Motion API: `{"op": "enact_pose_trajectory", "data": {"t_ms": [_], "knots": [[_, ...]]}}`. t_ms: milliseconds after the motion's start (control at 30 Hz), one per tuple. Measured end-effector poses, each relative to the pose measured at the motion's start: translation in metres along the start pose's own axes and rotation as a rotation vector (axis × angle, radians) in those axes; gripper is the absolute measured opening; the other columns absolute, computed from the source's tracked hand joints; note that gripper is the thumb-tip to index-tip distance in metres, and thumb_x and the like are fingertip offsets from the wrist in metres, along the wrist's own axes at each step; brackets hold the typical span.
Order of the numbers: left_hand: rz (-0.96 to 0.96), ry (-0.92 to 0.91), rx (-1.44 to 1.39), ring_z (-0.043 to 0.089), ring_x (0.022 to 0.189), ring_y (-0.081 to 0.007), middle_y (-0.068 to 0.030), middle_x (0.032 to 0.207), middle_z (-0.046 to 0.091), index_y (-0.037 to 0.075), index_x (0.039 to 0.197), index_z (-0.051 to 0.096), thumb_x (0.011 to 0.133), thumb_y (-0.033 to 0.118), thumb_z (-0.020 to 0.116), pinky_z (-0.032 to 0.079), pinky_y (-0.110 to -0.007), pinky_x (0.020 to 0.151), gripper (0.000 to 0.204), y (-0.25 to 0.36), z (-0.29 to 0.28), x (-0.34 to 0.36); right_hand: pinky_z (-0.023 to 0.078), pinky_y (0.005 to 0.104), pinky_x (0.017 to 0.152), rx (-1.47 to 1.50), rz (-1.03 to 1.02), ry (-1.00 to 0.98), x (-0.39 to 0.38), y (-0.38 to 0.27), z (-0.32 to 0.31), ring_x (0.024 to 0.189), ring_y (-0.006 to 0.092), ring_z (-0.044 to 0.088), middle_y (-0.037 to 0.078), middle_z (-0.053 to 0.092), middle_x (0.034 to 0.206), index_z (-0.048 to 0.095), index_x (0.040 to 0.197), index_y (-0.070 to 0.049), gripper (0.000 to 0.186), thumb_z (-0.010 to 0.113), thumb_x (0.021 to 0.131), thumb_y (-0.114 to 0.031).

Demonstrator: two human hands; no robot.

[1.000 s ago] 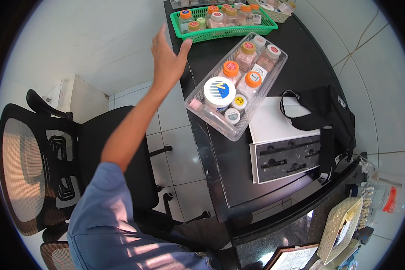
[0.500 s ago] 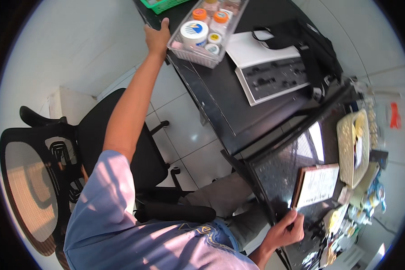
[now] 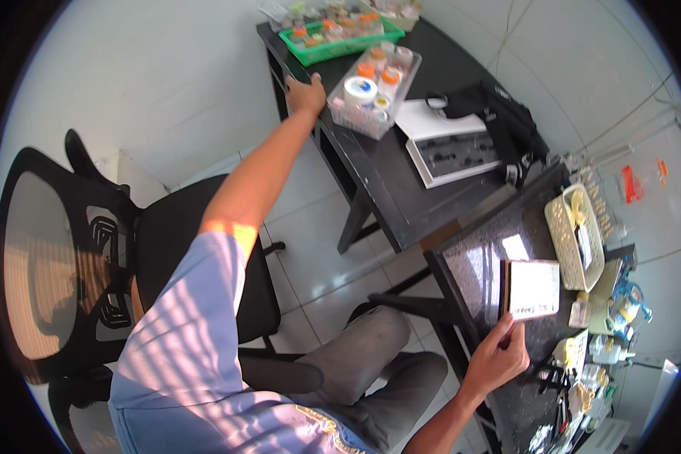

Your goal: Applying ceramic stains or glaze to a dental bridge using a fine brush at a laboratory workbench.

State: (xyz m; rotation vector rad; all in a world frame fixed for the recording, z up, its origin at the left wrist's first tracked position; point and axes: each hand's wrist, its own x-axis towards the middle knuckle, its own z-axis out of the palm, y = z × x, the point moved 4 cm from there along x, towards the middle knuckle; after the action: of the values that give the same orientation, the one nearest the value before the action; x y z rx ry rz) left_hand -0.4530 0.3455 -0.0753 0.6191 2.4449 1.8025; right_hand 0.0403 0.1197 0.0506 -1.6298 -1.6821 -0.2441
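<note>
At the upper middle, my left hand grips the edge of the black table, just left of a clear plastic basket of jars with white and orange lids. A green basket of jars stands behind it. An open white case with a dark insert and a black strapped bag lie beside the clear basket. At the lower right, my right hand pinches the lower corner of a brown-edged notepad on the dark stone-topped desk.
A black mesh chair stands at left, another partly showing below it. A cream basket, bottles and small tools crowd the desk's right side. My legs are below, between the chairs and desk. Walls bound both sides.
My left hand has come down from beside the green basket onto the table edge. My right hand has entered view and moved up to the notepad. The view has shifted, showing more desk.
</note>
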Motion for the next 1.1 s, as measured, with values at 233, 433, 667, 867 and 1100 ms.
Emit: {"op": "enact_pose_trajectory", "data": {"t_ms": [233, 433, 667, 867, 1100], "knots": [[-0.058, -0.033, -0.013, 0.050, 0.111, -0.0434, -0.0327, 0.119, 0.050, -0.007, 0.131, 0.031, 0.078, 0.034, 0.065, 0.040, -0.043, 0.096, 0.076, 0.006, -0.011, -0.007, 0.024, 0.0361, 0.041, 0.091, 0.005, -0.101, -0.003, -0.003, -0.014, 0.040, 0.0190, 0.031, 0.011, 0.034, 0.048, 0.040, 0.063, 0.002, 0.036, 0.051, 0.092, -0.015], [-0.075, -0.037, 0.012, 0.053, 0.109, -0.0406, -0.0267, 0.115, 0.056, -0.002, 0.126, 0.040, 0.080, 0.033, 0.063, 0.041, -0.042, 0.094, 0.063, 0.007, -0.012, -0.010, 0.042, 0.0200, 0.044, 1.201, -0.041, -0.233, -0.023, -0.064, 0.009, 0.048, 0.0114, 0.051, 0.017, 0.059, 0.081, 0.052, 0.100, 0.002, 0.021, 0.048, 0.095, -0.018], [-0.032, -0.001, 0.083, 0.054, 0.106, -0.0428, -0.0285, 0.112, 0.057, -0.001, 0.133, 0.034, 0.083, 0.033, 0.060, 0.041, -0.042, 0.093, 0.066, 0.020, -0.018, -0.010, 0.039, 0.0198, 0.038, 1.404, -0.126, -0.684, 0.018, -0.153, 0.053, 0.039, 0.0088, 0.051, 0.006, 0.058, 0.052, 0.060, 0.076, 0.001, 0.023, 0.050, 0.093, -0.011], [-0.169, -0.092, 0.009, 0.054, 0.107, -0.0425, -0.0299, 0.114, 0.055, -0.002, 0.137, 0.027, 0.085, 0.033, 0.059, 0.041, -0.042, 0.093, 0.071, 0.024, -0.019, -0.011, 0.042, 0.0202, 0.040, 1.238, 0.144, -0.839, 0.069, -0.193, 0.074, 0.043, 0.0107, 0.052, 0.016, 0.062, 0.078, 0.043, 0.112, 0.003, 0.022, 0.028, 0.098, -0.005], [-0.686, -0.093, 0.113, 0.051, 0.110, -0.0422, -0.0277, 0.113, 0.057, -0.003, 0.120, 0.052, 0.092, 0.053, 0.028, 0.038, -0.044, 0.096, 0.067, 0.023, -0.013, 0.030, 0.055, 0.0272, 0.058, 1.209, 0.175, -0.961, 0.127, -0.241, 0.108, 0.072, 0.0199, 0.063, 0.020, 0.053, 0.107, 0.045, 0.111, 0.004, 0.034, 0.023, 0.086, 0.010]]}}
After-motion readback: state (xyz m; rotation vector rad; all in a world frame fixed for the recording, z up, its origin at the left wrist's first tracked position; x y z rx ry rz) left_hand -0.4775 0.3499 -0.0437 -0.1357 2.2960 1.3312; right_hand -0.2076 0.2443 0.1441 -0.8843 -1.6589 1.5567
